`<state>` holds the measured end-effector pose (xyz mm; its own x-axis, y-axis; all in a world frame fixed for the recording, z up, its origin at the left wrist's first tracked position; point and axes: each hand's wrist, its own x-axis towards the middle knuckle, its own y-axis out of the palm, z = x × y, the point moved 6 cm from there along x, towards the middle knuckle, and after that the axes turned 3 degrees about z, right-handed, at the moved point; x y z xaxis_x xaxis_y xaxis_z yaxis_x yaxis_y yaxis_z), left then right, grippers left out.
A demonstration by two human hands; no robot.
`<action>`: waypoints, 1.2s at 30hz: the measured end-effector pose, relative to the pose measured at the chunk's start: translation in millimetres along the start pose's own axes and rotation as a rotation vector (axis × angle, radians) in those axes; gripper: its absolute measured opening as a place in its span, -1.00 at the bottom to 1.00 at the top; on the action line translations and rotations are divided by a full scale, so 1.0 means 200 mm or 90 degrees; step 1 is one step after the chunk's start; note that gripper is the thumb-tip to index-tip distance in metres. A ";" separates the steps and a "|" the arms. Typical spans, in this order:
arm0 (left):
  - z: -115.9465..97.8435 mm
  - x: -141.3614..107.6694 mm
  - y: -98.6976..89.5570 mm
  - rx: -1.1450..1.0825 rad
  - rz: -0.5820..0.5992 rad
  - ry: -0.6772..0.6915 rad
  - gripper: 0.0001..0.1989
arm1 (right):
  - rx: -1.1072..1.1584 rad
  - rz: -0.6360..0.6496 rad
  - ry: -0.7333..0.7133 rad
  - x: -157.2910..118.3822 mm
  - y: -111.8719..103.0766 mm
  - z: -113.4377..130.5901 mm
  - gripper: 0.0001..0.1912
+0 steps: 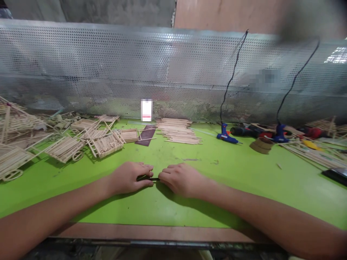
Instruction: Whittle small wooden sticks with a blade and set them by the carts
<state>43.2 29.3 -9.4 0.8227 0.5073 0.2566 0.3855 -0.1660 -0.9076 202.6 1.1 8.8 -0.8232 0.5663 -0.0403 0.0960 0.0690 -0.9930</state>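
My left hand (130, 177) and my right hand (183, 179) rest close together on the green tabletop (189, 202), fingertips facing each other. Between them lies a thin black strip (148, 178), possibly rubber or plastic. My left fingers are closed around its left part, and its right end reaches the fingertips of my right hand. Part of the strip is hidden by my fingers. Both forearms stretch in from the lower corners.
Bundled wooden craft sticks (177, 130) and miniature stick carts (65, 148) stand beyond my hands. Blue glue guns (225, 134) with black cords, a dark mat (145, 135) and tools sit further back. A perforated metal sheet (135, 68) rises behind the table.
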 end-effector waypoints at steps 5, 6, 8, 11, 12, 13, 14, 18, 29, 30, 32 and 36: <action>-0.01 -0.02 -0.01 0.047 0.004 0.024 -0.64 | -0.010 0.006 0.000 0.02 0.00 0.01 -0.83; -0.01 -0.03 -0.02 0.059 0.006 0.031 -0.61 | -0.011 0.010 0.000 0.02 0.00 0.01 -0.83; -0.03 -0.04 -0.03 0.091 0.004 0.044 -0.55 | -0.009 0.022 0.001 0.02 -0.01 0.01 -0.84; -0.05 -0.04 -0.06 0.155 -0.020 0.059 -0.56 | -0.014 0.037 0.000 0.02 -0.01 0.02 -0.85; -0.06 -0.03 -0.07 0.172 -0.023 0.067 -0.58 | -0.019 0.038 -0.001 0.02 -0.01 0.02 -0.85; -0.06 -0.03 -0.07 0.187 -0.019 0.077 -0.59 | -0.025 0.039 -0.003 0.02 -0.01 0.02 -0.85; -0.07 -0.02 -0.07 0.198 -0.010 0.089 -0.60 | -0.030 0.038 -0.004 0.02 -0.02 0.02 -0.85; -0.10 0.00 -0.04 0.230 0.022 0.130 -0.67 | -0.041 0.040 -0.005 0.02 -0.02 0.03 -0.86; -0.14 0.03 -0.04 0.233 0.057 0.139 -0.73 | -0.018 0.051 -0.016 0.01 -0.01 0.03 -0.89; -0.14 0.03 -0.04 0.233 0.060 0.141 -0.74 | -0.009 0.043 -0.022 0.00 0.00 0.03 -0.89; -0.15 0.04 -0.04 0.232 0.065 0.147 -0.75 | 0.014 0.017 -0.033 -0.01 0.00 0.02 -0.89; -0.15 0.06 -0.04 0.223 0.075 0.148 -0.79 | 0.070 -0.033 -0.043 -0.03 0.00 0.00 -0.84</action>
<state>62.4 10.1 10.0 0.9405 0.2909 0.1758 0.1510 0.1058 -0.9829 207.5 -3.2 9.7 -0.8614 0.5079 0.0070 -0.0056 0.0042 -1.0000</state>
